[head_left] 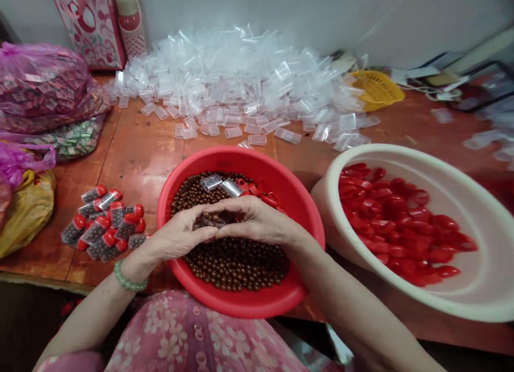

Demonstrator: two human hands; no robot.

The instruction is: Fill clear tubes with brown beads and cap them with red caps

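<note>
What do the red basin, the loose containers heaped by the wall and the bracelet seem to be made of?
Red basin: probably plastic, semi-matte, with a thick, evenly coloured rim. Heaped containers: likely thin clear plastic, glossy, see-through with bright glints. Bracelet: pale green, slightly shiny round beads; stone, glass or plastic, I cannot tell.

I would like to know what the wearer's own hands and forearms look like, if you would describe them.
Both the left hand and right hand are ungloved. The left wrist has a bracelet of round, pale green beads. A pinkish-purple sleeve shows higher on that arm; the right forearm is uncovered.
</note>
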